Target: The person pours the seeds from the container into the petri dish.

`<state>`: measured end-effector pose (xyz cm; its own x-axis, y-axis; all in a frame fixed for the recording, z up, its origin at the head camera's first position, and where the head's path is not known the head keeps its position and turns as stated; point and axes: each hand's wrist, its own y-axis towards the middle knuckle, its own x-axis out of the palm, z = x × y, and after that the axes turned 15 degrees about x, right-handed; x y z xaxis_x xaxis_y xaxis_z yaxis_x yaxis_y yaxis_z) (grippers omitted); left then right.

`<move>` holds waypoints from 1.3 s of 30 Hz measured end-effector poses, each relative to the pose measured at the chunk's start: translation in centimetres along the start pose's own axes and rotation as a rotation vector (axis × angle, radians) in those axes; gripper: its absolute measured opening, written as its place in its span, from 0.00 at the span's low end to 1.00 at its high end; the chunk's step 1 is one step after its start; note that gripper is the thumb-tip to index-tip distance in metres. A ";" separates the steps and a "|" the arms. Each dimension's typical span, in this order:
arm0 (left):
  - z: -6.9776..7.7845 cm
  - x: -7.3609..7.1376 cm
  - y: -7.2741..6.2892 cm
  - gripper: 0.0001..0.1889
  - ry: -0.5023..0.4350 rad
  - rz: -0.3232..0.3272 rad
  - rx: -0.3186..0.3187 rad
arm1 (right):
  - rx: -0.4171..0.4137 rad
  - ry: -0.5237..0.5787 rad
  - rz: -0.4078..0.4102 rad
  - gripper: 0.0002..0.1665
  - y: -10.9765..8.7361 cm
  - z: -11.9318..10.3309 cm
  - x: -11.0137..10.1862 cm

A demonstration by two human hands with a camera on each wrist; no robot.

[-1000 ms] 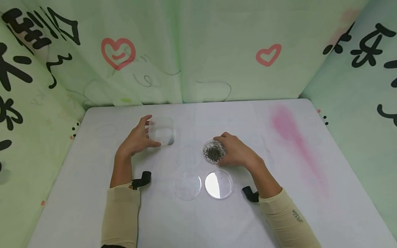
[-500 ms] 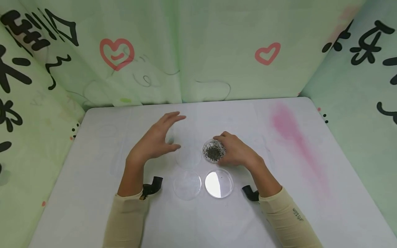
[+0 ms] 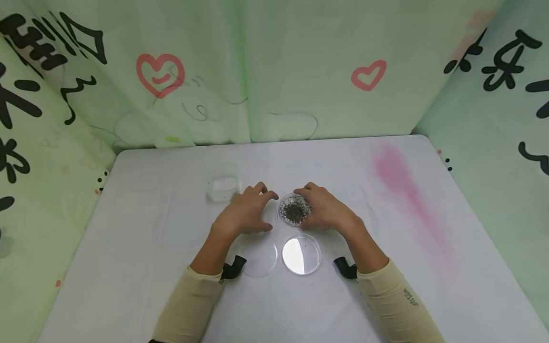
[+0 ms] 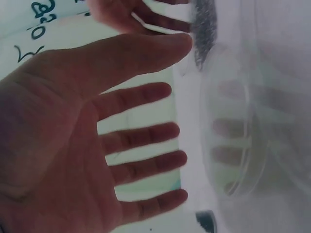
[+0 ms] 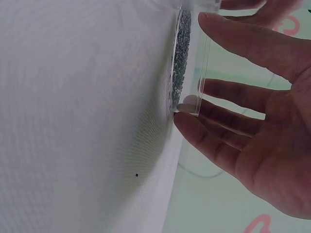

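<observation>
In the head view a clear petri dish holding dark granules [image 3: 294, 209] stands on the table. My right hand [image 3: 327, 209] grips its rim between thumb and fingers; the right wrist view shows fingertips against the dish's clear side wall [image 5: 204, 73]. My left hand [image 3: 246, 213] hovers just left of it, thumb and fingers spread around a clear dish [image 3: 269, 215]. In the left wrist view those fingers are straight, with a gap between them and the clear dish [image 4: 228, 131]. Part of that dish is hidden by the hand in the head view.
Nearer the person lie a faint clear round dish [image 3: 260, 257] and another clear dish [image 3: 302, 255] with a bright reflection. A clear square container [image 3: 222, 185] stands behind the left hand. Green curtains [image 3: 257, 71] border the white table [image 3: 364, 295].
My left hand has let go of the clear square container and moved right and nearer, to the clear dish beside the granules. The right hand keeps its grip in place.
</observation>
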<state>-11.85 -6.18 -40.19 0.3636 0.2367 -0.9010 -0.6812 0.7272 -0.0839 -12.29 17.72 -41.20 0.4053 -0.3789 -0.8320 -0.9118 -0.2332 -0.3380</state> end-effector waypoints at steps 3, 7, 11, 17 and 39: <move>0.5 0.7 0.3 0.38 0.034 -0.028 -0.061 | 0.002 0.004 -0.001 0.51 0.0 -0.1 -0.1; 0.8 1.3 0.6 0.40 0.048 -0.056 -0.132 | 0.004 0.008 -0.004 0.52 -0.2 -0.2 -0.2; 0.8 1.6 0.9 0.40 0.073 -0.059 -0.153 | 0.002 0.006 0.000 0.52 -0.2 -0.2 -0.2; 0.6 1.6 0.9 0.38 0.081 -0.043 -0.137 | -0.007 0.009 0.006 0.52 -0.2 -0.2 -0.2; 1.2 0.2 1.4 0.40 0.066 0.061 -0.026 | -0.002 -0.006 0.001 0.51 -0.3 -0.3 -0.4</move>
<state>-11.97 -4.37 -39.97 0.2790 0.2361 -0.9308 -0.7170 0.6960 -0.0385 -12.13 17.70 -40.63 0.4037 -0.3735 -0.8352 -0.9122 -0.2343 -0.3362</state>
